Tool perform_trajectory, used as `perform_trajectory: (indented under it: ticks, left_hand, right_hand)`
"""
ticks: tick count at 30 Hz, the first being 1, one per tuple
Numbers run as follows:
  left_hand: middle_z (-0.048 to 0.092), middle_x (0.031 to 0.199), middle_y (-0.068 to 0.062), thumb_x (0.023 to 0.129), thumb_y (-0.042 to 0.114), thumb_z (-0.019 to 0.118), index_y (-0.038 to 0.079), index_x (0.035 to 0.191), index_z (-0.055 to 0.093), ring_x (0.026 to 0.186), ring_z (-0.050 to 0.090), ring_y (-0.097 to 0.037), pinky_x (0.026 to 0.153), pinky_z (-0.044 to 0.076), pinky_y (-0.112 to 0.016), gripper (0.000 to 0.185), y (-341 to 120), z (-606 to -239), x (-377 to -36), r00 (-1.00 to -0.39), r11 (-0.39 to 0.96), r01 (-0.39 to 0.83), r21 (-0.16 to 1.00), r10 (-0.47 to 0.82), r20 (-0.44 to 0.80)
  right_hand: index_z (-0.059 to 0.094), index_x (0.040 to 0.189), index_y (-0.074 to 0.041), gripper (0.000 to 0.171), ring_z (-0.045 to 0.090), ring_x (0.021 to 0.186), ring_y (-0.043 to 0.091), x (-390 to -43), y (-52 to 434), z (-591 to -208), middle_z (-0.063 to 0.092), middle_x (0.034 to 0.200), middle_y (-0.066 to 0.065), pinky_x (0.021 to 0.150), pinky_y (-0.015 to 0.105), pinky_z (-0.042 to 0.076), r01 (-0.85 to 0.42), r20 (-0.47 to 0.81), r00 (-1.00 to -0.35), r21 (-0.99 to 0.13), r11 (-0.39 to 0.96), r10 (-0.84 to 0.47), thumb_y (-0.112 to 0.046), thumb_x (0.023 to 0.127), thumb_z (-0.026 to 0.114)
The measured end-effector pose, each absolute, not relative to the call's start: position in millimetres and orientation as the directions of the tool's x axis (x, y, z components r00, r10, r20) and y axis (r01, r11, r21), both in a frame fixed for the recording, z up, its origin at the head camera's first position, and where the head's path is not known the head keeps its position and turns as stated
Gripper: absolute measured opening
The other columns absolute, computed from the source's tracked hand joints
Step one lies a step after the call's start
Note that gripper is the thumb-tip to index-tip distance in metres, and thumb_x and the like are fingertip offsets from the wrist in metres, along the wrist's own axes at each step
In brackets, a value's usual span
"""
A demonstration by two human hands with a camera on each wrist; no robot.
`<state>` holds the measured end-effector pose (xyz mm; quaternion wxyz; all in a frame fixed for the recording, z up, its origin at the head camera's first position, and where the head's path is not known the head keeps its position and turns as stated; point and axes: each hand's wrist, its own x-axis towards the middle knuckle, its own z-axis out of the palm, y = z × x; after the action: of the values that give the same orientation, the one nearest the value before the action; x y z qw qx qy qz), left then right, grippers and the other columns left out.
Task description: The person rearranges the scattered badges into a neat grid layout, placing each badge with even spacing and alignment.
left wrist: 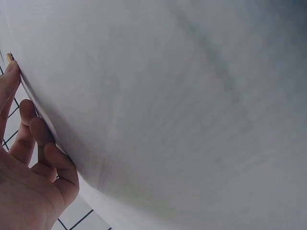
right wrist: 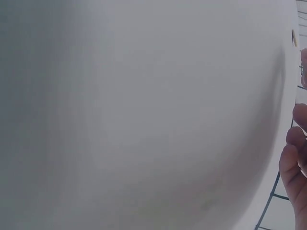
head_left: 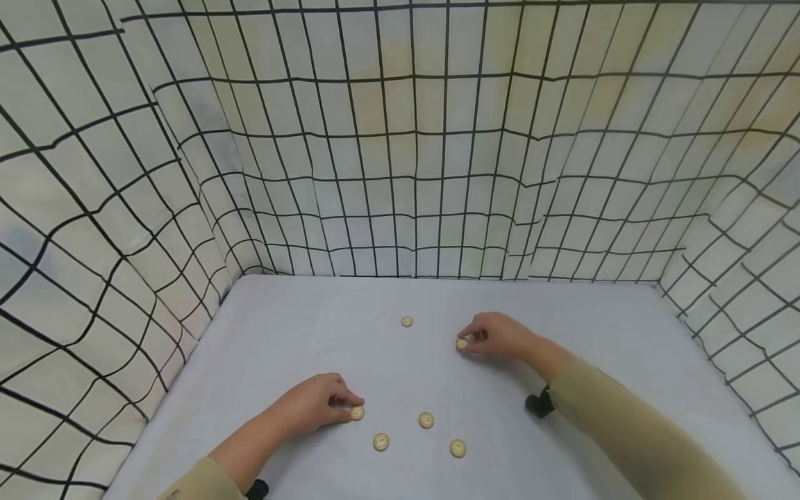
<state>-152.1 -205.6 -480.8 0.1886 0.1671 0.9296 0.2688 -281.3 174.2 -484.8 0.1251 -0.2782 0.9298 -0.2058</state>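
Head view: left hand (head_left: 312,405) resting on the pale surface (head_left: 300,333), fingertips pinching a cream button (head_left: 357,413) in a narrow grip. Right hand (head_left: 496,336) lying farther back, pinching another button (head_left: 462,343) the same way. Three loose buttons (head_left: 426,420) sitting near the left hand, a fourth (head_left: 407,321) lying apart toward the checked cloth wall (head_left: 400,173).

Left wrist view: curled fingers (left wrist: 41,136) pressing against the surface, button edge (left wrist: 9,57) peeking at the index fingertip.

Right wrist view: mostly surface; fingers (right wrist: 292,158) barely showing at the right edge, a button (right wrist: 293,38) lying beyond them.
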Motion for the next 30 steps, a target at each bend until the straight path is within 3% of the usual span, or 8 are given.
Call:
perform_trajectory:
  ticks: [18, 30]
  left_hand:
    - [0.058, 0.088, 0.017, 0.083, 0.025, 0.08, 0.027, 0.109, 0.078, 0.081, 0.052, -0.004, 0.074, 0.045, -0.028, 0.026, -204, -480, -153, -0.863, 0.794, 0.242, 0.557, 0.439, -0.25]
    - [0.058, 0.088, 0.018, 0.083, 0.025, 0.08, 0.027, 0.109, 0.078, 0.08, 0.051, -0.003, 0.073, 0.045, -0.028, 0.025, -207, -481, -154, -0.862, 0.794, 0.245, 0.556, 0.441, -0.25]
  right_hand:
    - [0.074, 0.118, -0.022, 0.032, 0.05, 0.084, 0.018, -317, 161, -484, 0.06, 0.09, -0.001, 0.071, 0.034, 0.042, -0.293, -0.159, -0.895, -0.497, 0.817, -0.417, -0.033, 0.088, 0.076]
    - [0.074, 0.119, -0.026, 0.034, 0.052, 0.088, 0.017, -323, 157, -495, 0.065, 0.1, -0.004, 0.079, 0.036, 0.043, -0.268, -0.18, -0.903, -0.474, 0.839, -0.39, -0.04, 0.088, 0.074]
